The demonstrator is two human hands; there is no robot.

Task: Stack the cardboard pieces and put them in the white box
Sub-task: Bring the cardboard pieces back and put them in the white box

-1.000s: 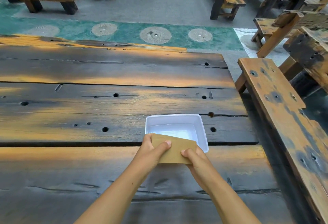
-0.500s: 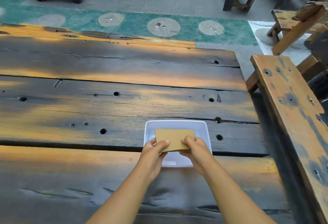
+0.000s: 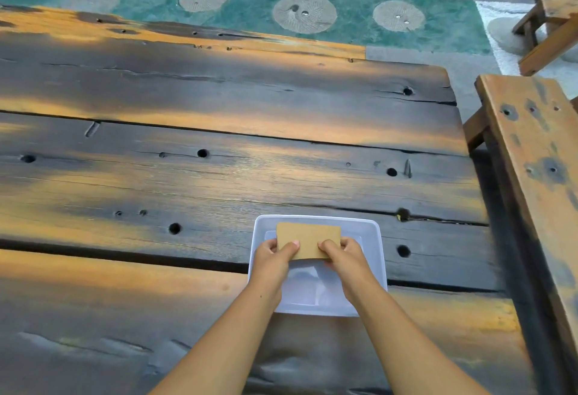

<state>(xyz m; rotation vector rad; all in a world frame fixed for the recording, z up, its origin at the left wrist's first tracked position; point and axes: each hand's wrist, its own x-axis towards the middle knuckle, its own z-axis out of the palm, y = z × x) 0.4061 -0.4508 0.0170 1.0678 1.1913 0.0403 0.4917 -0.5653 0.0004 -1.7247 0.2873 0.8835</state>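
Dark plank table [image 3: 187, 175], worn orange in patches. Left hand [image 3: 272, 258] pinches the near-left corner of the cardboard stack [image 3: 308, 238], thumb on top. Stack held flat over the white box [image 3: 373, 257], above its far half. Right hand [image 3: 342, 255] pinches the near-right corner. Wooden bench [image 3: 538, 157] alongside at right.

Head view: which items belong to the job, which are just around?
In the job:
cardboard stack, held over the box
white box
left hand
right hand

Just around:
wooden table
bench
green floor strip
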